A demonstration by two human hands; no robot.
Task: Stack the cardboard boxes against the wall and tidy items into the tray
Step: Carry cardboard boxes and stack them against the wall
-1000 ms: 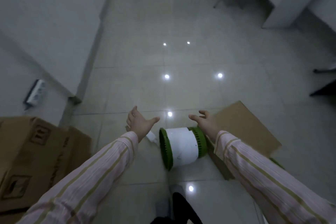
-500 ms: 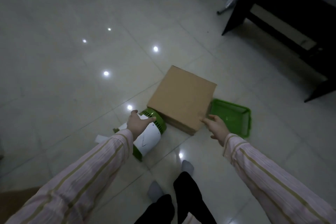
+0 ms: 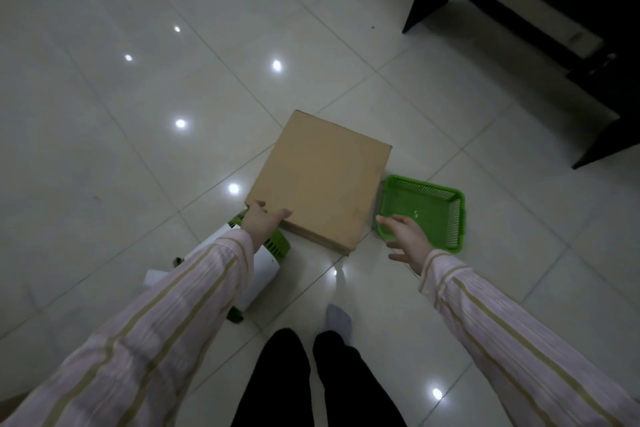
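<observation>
As a person in striped sleeves bends over a tiled floor [image 3: 145,156], a plain brown box [image 3: 322,180] lies flat and closed just above the middle of the view. Its top is smooth and unmarked, close to square, and layered cardboard edges show along its near side. It sits skewed to the tile joints, with one corner aimed at about 11 o'clock. The slightly longer sides seem to run from 7 o'clock to 1 o'clock.

The left hand [image 3: 261,220] rests on the box's near-left corner, fingers straight on the top face and thumb laid out along the near edge. The right hand [image 3: 407,236] hangs open with fingers spread at 4 o'clock from the box, apart from the cardboard and over the near-left corner of a green tray [image 3: 453,222]. Whether it touches the rim cannot be told.

That tray, with slotted walls, sits just beside the box at 3 o'clock, its long axis running roughly from 10 o'clock to 4 o'clock.

At 7 o'clock from the box, a white drum [image 3: 263,270] with a green slatted end lies on its side beneath the left forearm, green end toward the box. Dark furniture [image 3: 540,10] fills the view's 2 o'clock corner.
</observation>
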